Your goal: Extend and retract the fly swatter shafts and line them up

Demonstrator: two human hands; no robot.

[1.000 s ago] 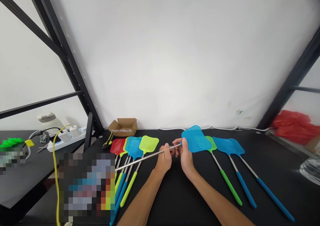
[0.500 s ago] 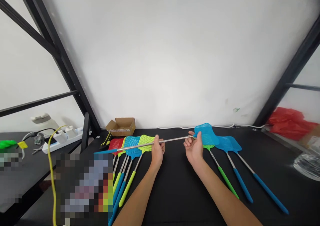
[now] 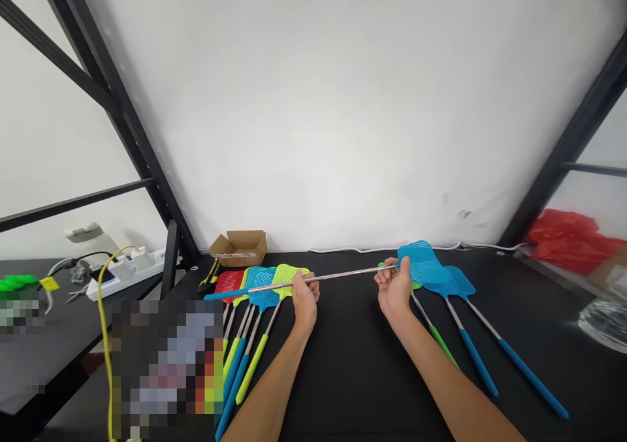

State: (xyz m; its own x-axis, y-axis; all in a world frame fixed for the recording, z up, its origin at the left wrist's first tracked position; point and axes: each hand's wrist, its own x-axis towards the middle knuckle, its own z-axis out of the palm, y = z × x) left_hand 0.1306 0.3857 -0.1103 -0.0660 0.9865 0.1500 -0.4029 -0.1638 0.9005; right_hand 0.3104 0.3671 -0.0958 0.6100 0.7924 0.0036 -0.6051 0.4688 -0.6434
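At twelve my left hand (image 3: 305, 301) grips a blue swatter (image 3: 347, 274) by its shaft (image 3: 360, 273); at one my right hand (image 3: 396, 292) pinches beside its mesh head (image 3: 422, 266). They've spread apart this past second, so I judge it drawn longer. Beyond, at eleven, a cardboard box (image 3: 239, 257).

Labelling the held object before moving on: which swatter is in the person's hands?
The blue swatter held up sideways by the left hand and right hand; the other swatters lie on the black table.
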